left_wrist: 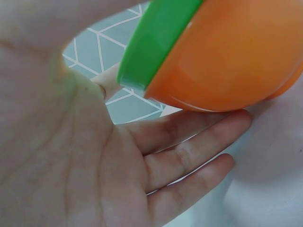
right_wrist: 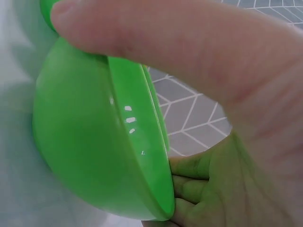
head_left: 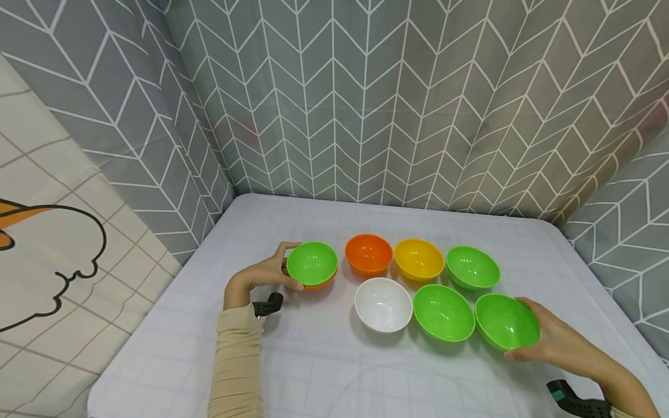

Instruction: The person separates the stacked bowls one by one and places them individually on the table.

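Note:
At the left of the head view, my left hand (head_left: 266,273) grips a small green bowl (head_left: 312,264) nested in an orange bowl (head_left: 323,284), thumb on the near side. In the left wrist view the orange bowl (left_wrist: 232,52) shows its outer wall beneath the green rim (left_wrist: 158,42), and the lower fingers (left_wrist: 189,163) stretch along its side. On the right, my right hand (head_left: 556,339) holds a large green bowl (head_left: 507,321) by its rim. Thumb and fingers lie on opposite sides of that bowl (right_wrist: 80,127) in the right wrist view.
Between the hands sit an orange bowl (head_left: 369,254), a yellow bowl (head_left: 419,259) and a green bowl (head_left: 473,267) in the back row. A white bowl (head_left: 383,305) and another green bowl (head_left: 444,312) form the front row. A patterned curtain (head_left: 334,104) hangs behind the white-covered table (head_left: 334,371).

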### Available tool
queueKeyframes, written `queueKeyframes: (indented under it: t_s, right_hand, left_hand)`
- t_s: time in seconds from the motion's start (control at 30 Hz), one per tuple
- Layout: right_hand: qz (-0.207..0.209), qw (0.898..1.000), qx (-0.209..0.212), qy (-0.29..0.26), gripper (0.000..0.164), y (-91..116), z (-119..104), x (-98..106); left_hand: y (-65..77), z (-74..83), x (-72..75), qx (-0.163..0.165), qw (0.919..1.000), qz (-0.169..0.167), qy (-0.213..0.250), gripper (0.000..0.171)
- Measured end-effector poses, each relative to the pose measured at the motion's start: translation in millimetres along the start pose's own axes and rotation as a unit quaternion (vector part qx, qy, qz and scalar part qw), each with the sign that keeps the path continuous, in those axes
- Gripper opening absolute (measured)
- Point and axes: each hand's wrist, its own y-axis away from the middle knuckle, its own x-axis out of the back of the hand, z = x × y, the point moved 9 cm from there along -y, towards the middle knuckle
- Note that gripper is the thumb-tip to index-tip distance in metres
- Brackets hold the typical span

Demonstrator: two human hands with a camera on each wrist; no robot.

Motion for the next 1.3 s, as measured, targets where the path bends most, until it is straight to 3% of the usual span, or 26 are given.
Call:
queueKeyframes:
  t_s: [0.5,0.83,1.03,1.3]
  right_hand:
    - [-0.006,1.0,-0.001,-0.004,0.106,0,5,-6]
    - [-0.004,1.0,0.002,0.011,0.107,2,3,0]
    - [0.018,0.999,0.037,0.004,0.103,-7,-20,13]
    - [-0.001,0.997,0.081,0.001,0.113,-35,-73,9]
  left_hand:
    - [1.5,-0.6,-1.6,0.002,0.9998,-0.006,0.02,0.108]
    - [2.3,-0.3,-3.3,0.007,0.9998,-0.018,-0.008,0.105]
    - [4.6,1.7,-4.0,0.008,0.9996,-0.019,-0.019,0.105]
    - [3.5,4.7,-5.0,-0.004,0.9996,-0.02,-0.021,0.106]
